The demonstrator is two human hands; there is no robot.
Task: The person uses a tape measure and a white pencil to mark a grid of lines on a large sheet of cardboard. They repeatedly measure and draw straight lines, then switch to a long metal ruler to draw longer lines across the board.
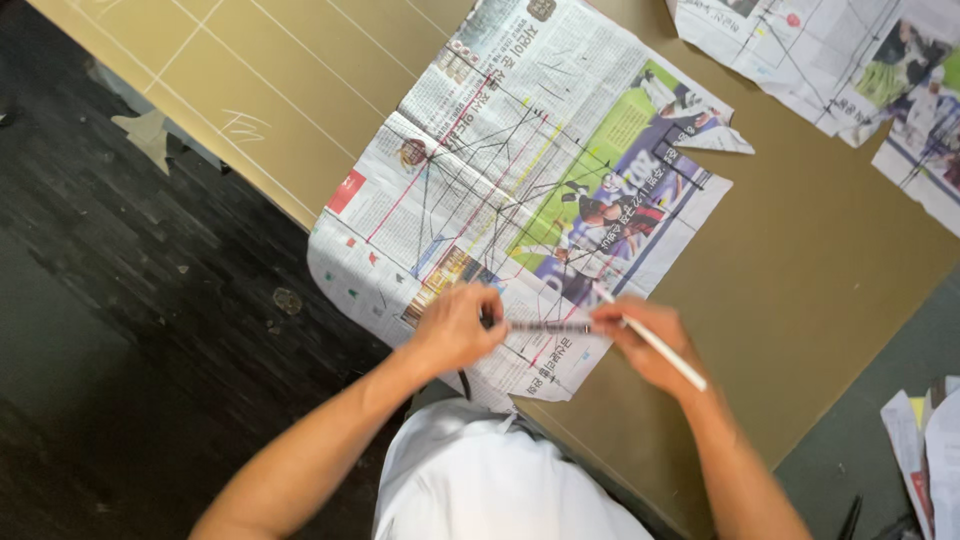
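**Thin paper, a slim ruler and a pencil at the table's near edge**

The broad tan board tabletop (pixel 800 270) ran from about ten o'clock to four o'clock across your view, with dark wood flooring (pixel 120 300) off to nine o'clock. On it lay the large printed newspaper sheet marked with ruled pencil lines (pixel 520 190), its near corner hanging just over the table edge toward you. More cut newspaper pieces (pixel 850 70) sat well apart at one to two o'clock.

That sheet looked light, limp and easily torn, I'd judge; it would slide or crease under a careless push, so flat pressure suited it better than pinching an edge.

Across its near part, at roughly six o'clock, you held a narrow, dark, straight ruler (pixel 550 326) flat on the paper. It appeared stiff and light, likely to skate on the newsprint unless it was pressed at both ends.

Your left hand (pixel 455 328) was curled over the ruler's left end, fingers closed down on it. Your right hand (pixel 650 345) touched the ruler's right end while grasping a thin white pencil (pixel 655 345), which pointed out toward four o'clock. The pencil seemed slight and rigid, best held near its tip.
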